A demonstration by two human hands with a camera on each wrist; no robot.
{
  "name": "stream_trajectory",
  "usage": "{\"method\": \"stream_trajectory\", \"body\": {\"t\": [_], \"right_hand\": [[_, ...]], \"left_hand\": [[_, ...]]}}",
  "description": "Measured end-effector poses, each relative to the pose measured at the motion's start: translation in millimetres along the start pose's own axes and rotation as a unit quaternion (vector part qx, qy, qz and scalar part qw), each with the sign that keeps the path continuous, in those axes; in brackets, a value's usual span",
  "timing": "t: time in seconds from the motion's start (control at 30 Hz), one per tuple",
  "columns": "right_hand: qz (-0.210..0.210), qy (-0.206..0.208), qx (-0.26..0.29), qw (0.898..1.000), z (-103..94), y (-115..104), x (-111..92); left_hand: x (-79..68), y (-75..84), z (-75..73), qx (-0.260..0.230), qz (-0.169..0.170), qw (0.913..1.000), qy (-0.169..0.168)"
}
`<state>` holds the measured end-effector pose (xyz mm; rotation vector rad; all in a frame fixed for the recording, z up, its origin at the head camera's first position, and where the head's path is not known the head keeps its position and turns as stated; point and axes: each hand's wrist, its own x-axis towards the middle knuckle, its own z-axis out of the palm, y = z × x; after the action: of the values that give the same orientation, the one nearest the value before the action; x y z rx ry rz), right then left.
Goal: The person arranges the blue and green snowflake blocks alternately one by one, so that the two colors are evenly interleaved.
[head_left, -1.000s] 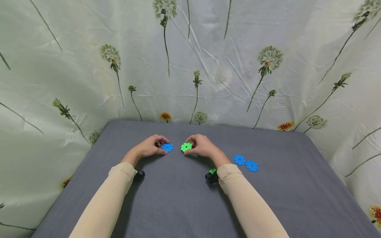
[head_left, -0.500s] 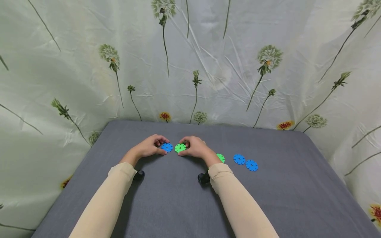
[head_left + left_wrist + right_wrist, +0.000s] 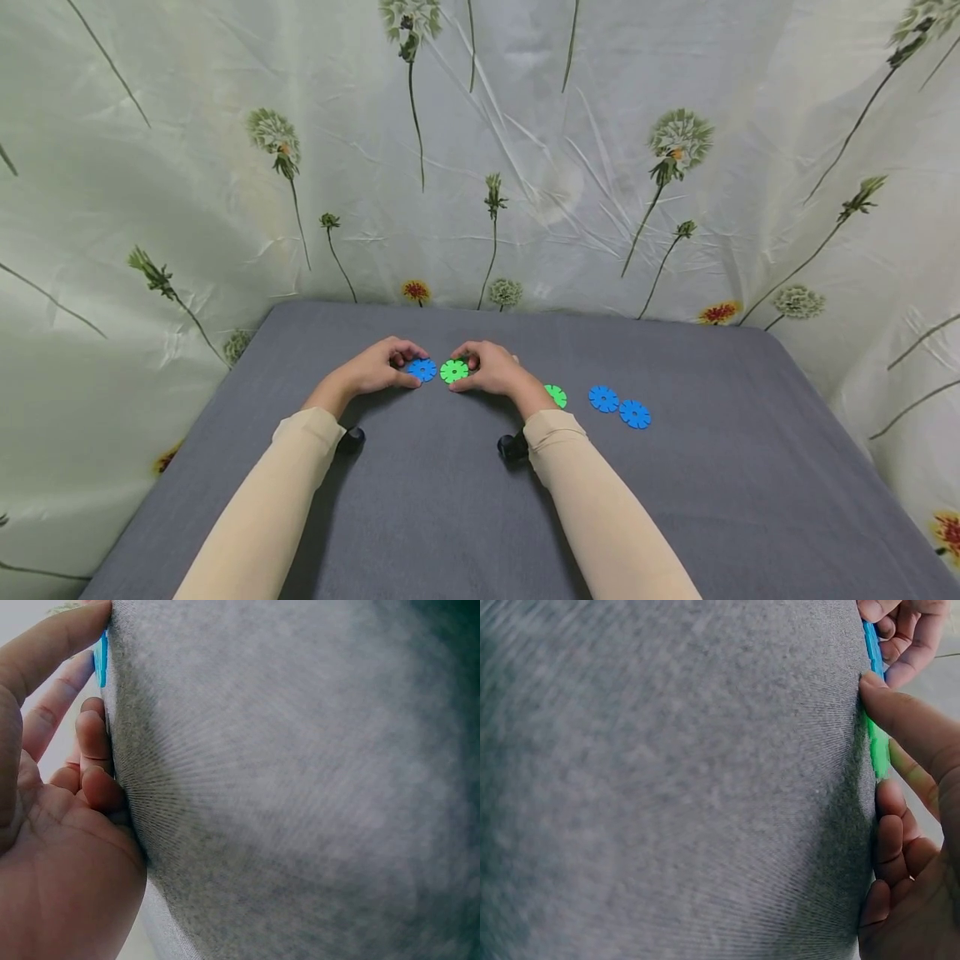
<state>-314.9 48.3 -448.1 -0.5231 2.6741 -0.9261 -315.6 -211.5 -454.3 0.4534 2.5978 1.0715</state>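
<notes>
Since a second ago, your right hand (image 3: pixel 491 369) has come toward nine o'clock with its green disc (image 3: pixel 453 371), which now lies just beside the blue disc (image 3: pixel 422 370), at its three o'clock; a narrow gap parts them. Your left hand (image 3: pixel 378 367) pinches that blue disc between thumb and finger at opposite rims, and your right pinches the green one likewise. Holding them by the rims probably keeps both steady and leaves their facing edges free. Both wrist views show the discs low and edge-on, flat or nearly so against the cloth.

Between three and four o'clock from your right hand lie a second green disc (image 3: pixel 555 397), partly hidden by your wrist, and a pair of blue discs (image 3: pixel 603 398), set apart perhaps as spares. Under everything spreads the grey cloth-covered tabletop (image 3: pixel 431 517); beyond, at twelve o'clock, hangs a pale, creased curtain (image 3: pixel 450 242) printed with dandelions.
</notes>
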Motion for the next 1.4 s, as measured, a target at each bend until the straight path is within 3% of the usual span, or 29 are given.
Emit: {"method": "stream_trajectory", "body": {"t": [1.4], "right_hand": [[-0.005,0.004,0.005,1.000,4.0,2.7,-1.5]], "left_hand": [[-0.1,1.4,1.0,0.003,-0.004,1.0000,0.002]]}}
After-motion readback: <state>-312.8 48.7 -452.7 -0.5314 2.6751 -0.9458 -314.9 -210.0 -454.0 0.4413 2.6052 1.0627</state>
